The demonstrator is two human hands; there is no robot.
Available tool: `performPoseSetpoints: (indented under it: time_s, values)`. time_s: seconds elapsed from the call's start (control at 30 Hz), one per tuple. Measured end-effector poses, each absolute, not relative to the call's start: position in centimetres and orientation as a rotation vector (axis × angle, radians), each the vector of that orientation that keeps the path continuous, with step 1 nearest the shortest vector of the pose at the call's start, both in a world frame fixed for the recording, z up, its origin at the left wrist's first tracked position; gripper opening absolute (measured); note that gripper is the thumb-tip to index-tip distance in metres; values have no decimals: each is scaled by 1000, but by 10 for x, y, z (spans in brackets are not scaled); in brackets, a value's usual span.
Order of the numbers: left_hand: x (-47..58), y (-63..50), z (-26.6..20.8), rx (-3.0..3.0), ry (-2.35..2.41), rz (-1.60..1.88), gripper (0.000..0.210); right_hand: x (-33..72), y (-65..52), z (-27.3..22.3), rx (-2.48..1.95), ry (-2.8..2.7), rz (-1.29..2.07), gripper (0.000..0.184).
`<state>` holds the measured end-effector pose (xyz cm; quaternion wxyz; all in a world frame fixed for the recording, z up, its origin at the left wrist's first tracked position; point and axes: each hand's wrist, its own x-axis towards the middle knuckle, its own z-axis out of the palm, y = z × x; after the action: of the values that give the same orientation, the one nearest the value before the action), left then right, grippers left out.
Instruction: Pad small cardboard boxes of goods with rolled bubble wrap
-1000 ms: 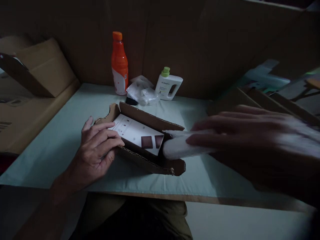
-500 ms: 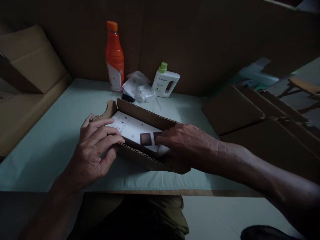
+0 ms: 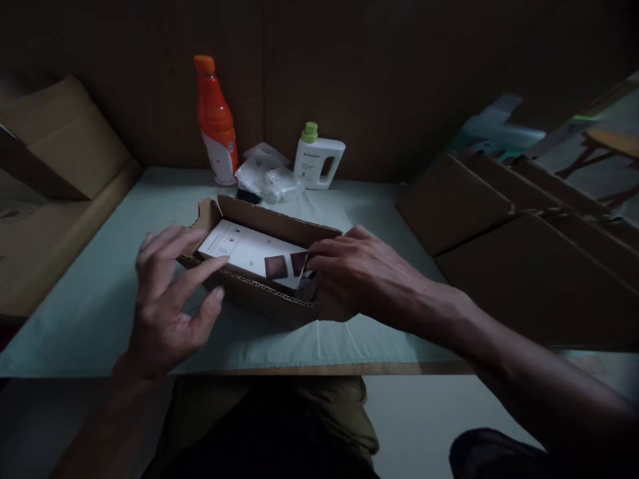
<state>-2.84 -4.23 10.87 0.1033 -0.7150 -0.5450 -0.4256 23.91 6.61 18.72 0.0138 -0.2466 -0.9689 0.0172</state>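
Observation:
An open, narrow cardboard box [image 3: 254, 299] sits on the table at a slant, its cut edges showing corrugation. Inside lies a flat white package [image 3: 244, 249] printed with small pictures and two dark brown squares. My left hand [image 3: 172, 293] is at the box's left end, fingers spread, the index fingertip by the near rim. My right hand [image 3: 352, 273] is curled round the right end of the box, its fingertips reaching over the inside. By those fingertips is something dark grey and crumpled [image 3: 305, 286] that I cannot make out.
Behind the box stand an orange bottle [image 3: 217, 130] and a white jug with a green cap [image 3: 319, 163]. Between them lies crumpled bubble wrap [image 3: 267, 174]. Cardboard boxes [image 3: 539, 279] flank the table's right side, and another carton [image 3: 64, 146] stands at left.
My left hand has lifted from the package and spread its fingers. My right hand has drawn back toward the box's right end, showing more of the brown squares. The view has shifted slightly.

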Motion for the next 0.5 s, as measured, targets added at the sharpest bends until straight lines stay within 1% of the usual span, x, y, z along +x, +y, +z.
performPoseSetpoints:
  time_s: [0.07,0.13,0.2,0.23,0.27,0.33,0.37,0.4,0.43,0.5]
  values:
    - [-16,-56,91,-1846,-1646,-1503,55,267,53,187,-783,-2685,-32,16]
    - [-3,-69,63,-1639,-1760,-1774,62,295,40,174,-888,-2372,-55,10]
    - [9,-79,32,-1570,-2017,-1948,67,314,32,146,-1022,-2201,119,7]
    - [14,-83,17,-1552,-2191,-2010,70,320,31,129,-1072,-2175,268,13]
    - [18,-86,4,-1538,-2350,-2066,74,322,33,110,-1099,-2180,433,28]
    - [24,-89,-12,-1498,-2562,-2168,81,316,47,75,-1068,-2245,739,69]
    - [27,-89,-15,-1494,-2584,-2220,83,310,58,61,-1023,-2279,860,86]
    - [28,-88,-15,-1504,-2570,-2267,85,302,70,49,-965,-2295,970,96]
    - [30,-86,-13,-1535,-2547,-2300,86,293,83,40,-906,-2291,1084,99]
    - [31,-81,-9,-1654,-2508,-2313,86,276,105,31,-807,-2244,1334,90]
